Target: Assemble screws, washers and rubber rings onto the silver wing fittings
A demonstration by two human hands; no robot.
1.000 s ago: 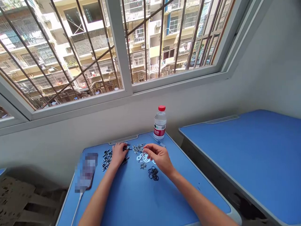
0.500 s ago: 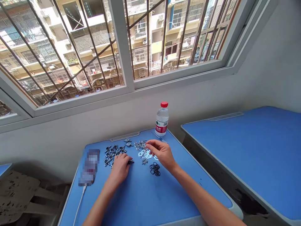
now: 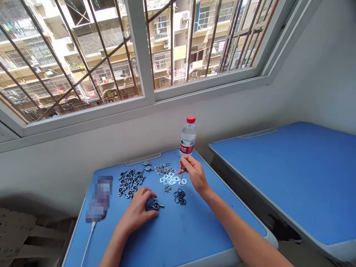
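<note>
My left hand (image 3: 139, 207) rests on the blue table with thumb and forefinger spread around a small metal fitting (image 3: 156, 205). This fitting has a dark round centre and a stem pointing right; whether the fingers touch it is unclear. Above the flat plates, my right hand (image 3: 194, 173) is closed in a pinch on a thin rod-like tool (image 3: 182, 177), its end pointing down. Silvery flat plates (image 3: 172, 180) lie beneath it. Black rubber rings (image 3: 180, 197) and a little heap of tiny metal pieces (image 3: 167, 188) lie between the hands.
Several similar fittings (image 3: 130, 181) cluster left, with two more (image 3: 148, 168) behind. Slender metal parts (image 3: 164, 168) lie at the back. A red-capped water bottle (image 3: 187, 139) stands near the wall. A blurred phone-like object (image 3: 100, 198) with a white cable (image 3: 88, 241) lies left. Another table (image 3: 292, 174) stands right.
My left hand has moved nearer me and opened around the fitting, now plainly visible. My right hand has shifted right relative to the plates, still pinching the thin tool. The view has shifted slightly.
</note>
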